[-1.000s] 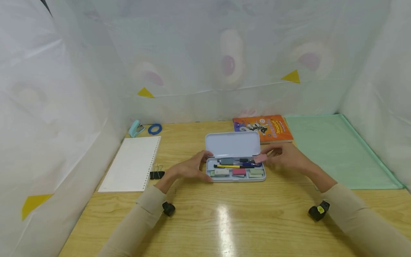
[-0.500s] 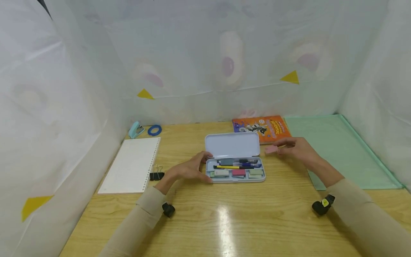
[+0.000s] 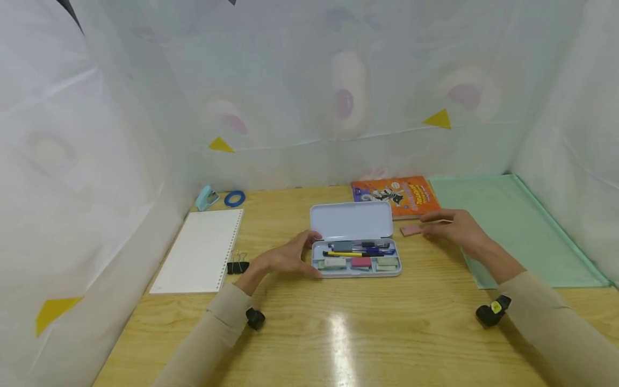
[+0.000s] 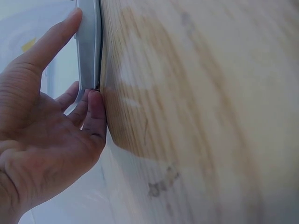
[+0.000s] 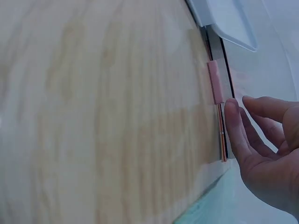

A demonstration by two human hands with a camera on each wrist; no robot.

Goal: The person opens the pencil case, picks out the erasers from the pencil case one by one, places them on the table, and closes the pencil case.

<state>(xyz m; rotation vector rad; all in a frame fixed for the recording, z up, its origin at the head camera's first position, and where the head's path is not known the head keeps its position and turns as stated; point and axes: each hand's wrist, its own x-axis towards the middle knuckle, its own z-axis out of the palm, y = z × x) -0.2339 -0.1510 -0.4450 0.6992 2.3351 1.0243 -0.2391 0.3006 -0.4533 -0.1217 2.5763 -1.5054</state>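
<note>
In the head view, an uncapped-looking spread of pens (image 3: 360, 250) lies inside the open white pencil case (image 3: 338, 274), with small white, pink and green blocks in its front compartments. My left hand (image 3: 287, 255) grips the case's left end, thumb at the front corner and fingers at the back; the left wrist view shows the thumb (image 4: 56, 42) against its side. On the table to the right of the case lies a pink eraser (image 3: 410, 230). My right hand (image 3: 454, 231) is just beside it, and in the right wrist view its fingers stand apart from the eraser (image 5: 215, 81).
An orange book (image 3: 420, 196) lies behind the case. A green translucent folder (image 3: 522, 231) covers the right side. To the left are a spiral notebook (image 3: 198, 250), a black binder clip (image 3: 237, 267), a blue tape ring (image 3: 235, 199) and a light-blue stapler (image 3: 206, 198).
My right hand has carried the pink eraser from above the case's right end to the table on the right and let it go. The left hand has stayed on the case.
</note>
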